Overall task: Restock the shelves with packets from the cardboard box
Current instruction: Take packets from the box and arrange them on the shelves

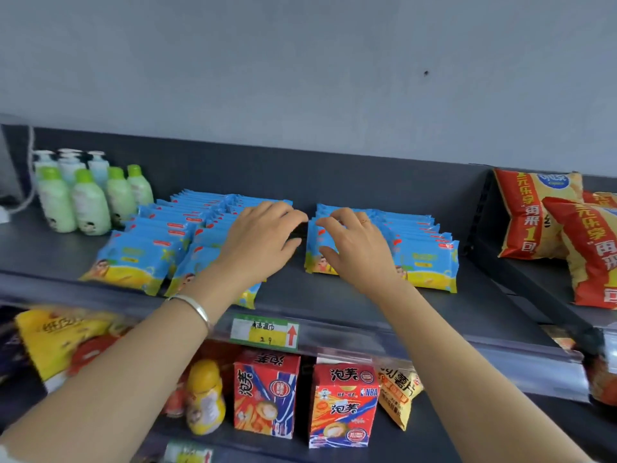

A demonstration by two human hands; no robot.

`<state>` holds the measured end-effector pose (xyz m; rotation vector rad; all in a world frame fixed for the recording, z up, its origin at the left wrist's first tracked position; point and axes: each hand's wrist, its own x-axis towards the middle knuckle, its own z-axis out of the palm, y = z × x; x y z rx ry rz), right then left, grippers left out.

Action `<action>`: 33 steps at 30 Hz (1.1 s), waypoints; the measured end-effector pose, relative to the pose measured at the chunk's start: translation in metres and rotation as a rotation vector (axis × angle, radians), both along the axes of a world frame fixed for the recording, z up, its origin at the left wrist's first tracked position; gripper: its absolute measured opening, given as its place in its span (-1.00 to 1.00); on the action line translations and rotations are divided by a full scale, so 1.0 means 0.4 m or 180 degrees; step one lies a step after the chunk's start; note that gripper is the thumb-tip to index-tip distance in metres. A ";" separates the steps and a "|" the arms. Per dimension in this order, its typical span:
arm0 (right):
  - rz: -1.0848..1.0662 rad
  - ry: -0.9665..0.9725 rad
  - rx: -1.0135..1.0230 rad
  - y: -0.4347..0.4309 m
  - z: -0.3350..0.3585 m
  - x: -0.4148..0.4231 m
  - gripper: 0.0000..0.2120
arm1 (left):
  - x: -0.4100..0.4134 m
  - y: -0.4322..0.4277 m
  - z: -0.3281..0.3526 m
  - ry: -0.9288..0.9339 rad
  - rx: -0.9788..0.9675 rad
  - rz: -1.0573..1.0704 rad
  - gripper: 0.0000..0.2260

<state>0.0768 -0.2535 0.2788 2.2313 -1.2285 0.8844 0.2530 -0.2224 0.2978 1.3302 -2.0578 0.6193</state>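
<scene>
Blue and yellow packets lie in three overlapping rows on the dark top shelf [334, 295]: a left row [140, 259], a middle row [200, 262] and a right row [427, 259]. My left hand [260, 238], with a silver bangle on its wrist, rests on top of the middle row; its fingers curl over that row's right edge into the gap, with nothing in them. My right hand [354, 245] grips the left end of the right row, fingers on the packets' top edges and thumb on the front packet. The cardboard box is out of view.
Green bottles [90, 202] stand at the shelf's back left. Orange snack bags [541, 215] lie on the neighbouring shelf to the right, past a dark divider. A price label [265, 330] hangs on the shelf's front rail. Red cartons [344, 402], a yellow bottle [203, 396] and snack bags fill the shelf below.
</scene>
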 end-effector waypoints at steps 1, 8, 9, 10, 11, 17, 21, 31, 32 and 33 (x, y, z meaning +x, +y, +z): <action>0.0042 0.0014 0.0044 0.004 0.004 0.024 -0.62 | 0.031 0.005 0.001 -0.0003 0.0015 0.0047 -0.69; 0.0079 0.0266 0.0281 0.033 0.023 0.193 -0.59 | 0.246 0.019 -0.018 -0.0023 0.0228 0.0247 -0.69; 0.0042 0.0287 0.0353 0.037 0.023 0.219 -0.58 | 0.276 0.019 -0.022 -0.0027 0.0274 0.0227 -0.68; -0.0008 0.0310 0.0430 0.041 0.022 0.243 -0.57 | 0.305 0.018 -0.025 -0.0042 0.0352 0.0202 -0.67; -0.0056 0.0324 0.0500 0.045 0.021 0.268 -0.56 | 0.335 0.017 -0.029 -0.0072 0.0451 0.0165 -0.66; -0.0367 0.0383 0.1024 0.074 0.018 0.372 -0.48 | 0.466 -0.010 -0.056 -0.0241 0.0910 -0.0226 -0.56; -0.0790 0.0707 0.1424 0.095 0.007 0.399 -0.32 | 0.491 -0.019 -0.084 -0.0490 0.1123 -0.0339 -0.39; -0.1173 0.1050 0.1231 0.088 0.015 0.438 -0.32 | 0.567 -0.049 -0.088 -0.0315 0.1709 0.0082 -0.35; -0.1172 0.1100 0.0982 0.085 0.013 0.445 -0.36 | 0.573 -0.052 -0.089 -0.0316 0.1810 0.0116 -0.32; -0.1190 0.1122 0.0783 0.080 0.009 0.452 -0.39 | 0.575 -0.054 -0.091 -0.0286 0.1870 0.0124 -0.29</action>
